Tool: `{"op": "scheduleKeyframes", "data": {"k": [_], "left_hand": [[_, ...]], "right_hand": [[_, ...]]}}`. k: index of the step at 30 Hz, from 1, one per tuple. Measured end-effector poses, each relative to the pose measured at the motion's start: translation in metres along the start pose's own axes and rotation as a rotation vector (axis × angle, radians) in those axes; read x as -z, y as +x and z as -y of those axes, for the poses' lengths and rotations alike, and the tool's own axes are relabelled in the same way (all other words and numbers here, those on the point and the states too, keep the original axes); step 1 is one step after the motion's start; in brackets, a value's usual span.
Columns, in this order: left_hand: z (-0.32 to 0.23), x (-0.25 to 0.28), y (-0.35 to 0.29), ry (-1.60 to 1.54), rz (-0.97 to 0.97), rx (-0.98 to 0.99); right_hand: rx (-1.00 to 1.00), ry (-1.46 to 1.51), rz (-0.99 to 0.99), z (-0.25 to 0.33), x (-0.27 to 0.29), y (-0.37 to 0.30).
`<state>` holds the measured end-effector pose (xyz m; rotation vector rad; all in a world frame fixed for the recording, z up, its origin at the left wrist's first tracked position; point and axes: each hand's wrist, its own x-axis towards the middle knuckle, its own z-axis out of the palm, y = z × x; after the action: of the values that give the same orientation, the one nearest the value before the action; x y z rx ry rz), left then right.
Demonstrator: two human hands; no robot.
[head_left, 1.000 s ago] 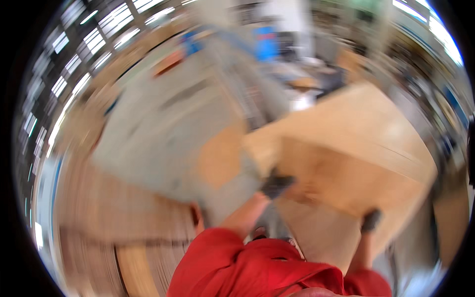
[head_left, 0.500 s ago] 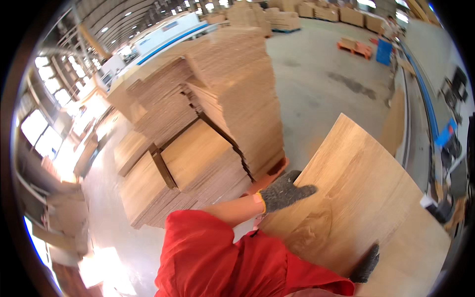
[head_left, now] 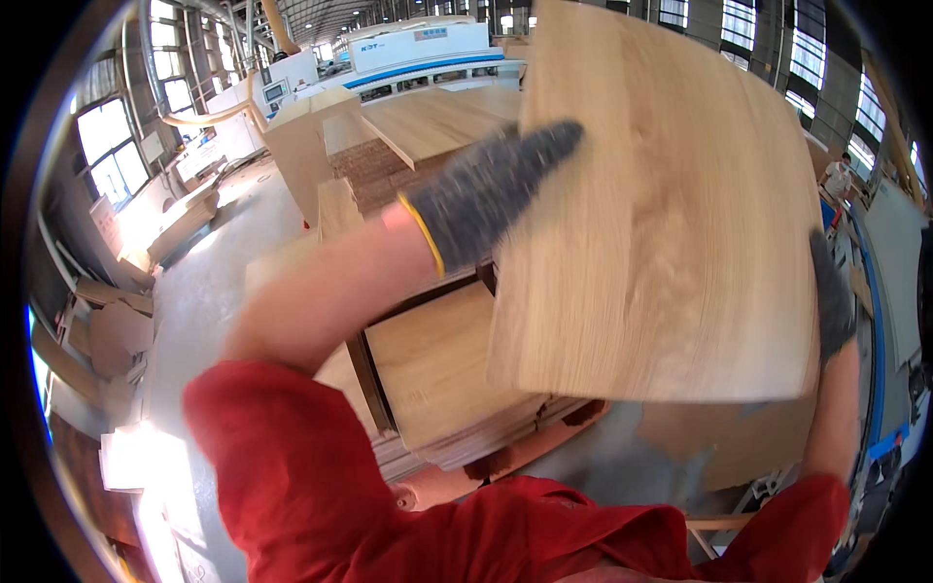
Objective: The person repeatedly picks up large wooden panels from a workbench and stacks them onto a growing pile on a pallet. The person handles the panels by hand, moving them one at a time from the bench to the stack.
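Note:
Both my hands wear dark grey knitted gloves and hold up a large wood-grain board (head_left: pixel 651 214). My left hand (head_left: pixel 505 185) grips its left edge, the thumb lying over the face and the other fingers hidden behind. At the opposite edge my right hand (head_left: pixel 834 291) is closed on the board, its fingertips out of sight. The board is raised in front of me and covers part of the stacks beyond. Beneath my left forearm lies a stack of similar boards (head_left: pixel 442 364) with dark strips along its edges. Another board (head_left: pixel 437 121) tops a higher pile behind my left hand.
An orange pallet (head_left: pixel 544 447) shows under the stacks. A long white and blue machine (head_left: pixel 418 49) stands behind them. Wood pieces (head_left: pixel 185 223) lie along the window side at left. A blue-edged rail (head_left: pixel 868 311) runs on the right, with a person (head_left: pixel 836 178) farther back.
The board has risen from low at my right side to upright in front of me, over the stacks. Both hands have gone up with it, and my view has turned left.

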<state>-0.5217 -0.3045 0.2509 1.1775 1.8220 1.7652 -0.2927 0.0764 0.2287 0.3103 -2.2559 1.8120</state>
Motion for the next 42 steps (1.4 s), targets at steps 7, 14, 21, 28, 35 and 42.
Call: {"op": "scheduleKeyframes", "data": {"k": [7,14,21,28,35,42], "left_hand": [[-0.031,0.147,0.078,-0.072,-0.333,0.003],[-0.016,0.245,0.115,0.200,-0.728,0.027],[0.057,0.264,0.098,1.075,-0.437,0.281],[0.086,0.207,0.064,0.958,-0.626,-0.194],[0.144,0.146,0.060,0.921,-0.910,-0.428],[0.143,0.151,0.059,0.965,-0.957,-0.451]], "right_hand": [[0.235,-0.830,-0.033,0.003,-0.006,0.290],[0.117,-1.064,0.189,-0.034,-0.044,0.515],[0.137,-1.144,0.400,-0.104,-0.070,0.577],[0.105,-1.111,0.362,-0.115,-0.073,0.575],[0.456,-1.324,0.448,-0.136,-0.055,0.604],[0.265,-1.206,0.458,-0.121,-0.044,0.570]]}}
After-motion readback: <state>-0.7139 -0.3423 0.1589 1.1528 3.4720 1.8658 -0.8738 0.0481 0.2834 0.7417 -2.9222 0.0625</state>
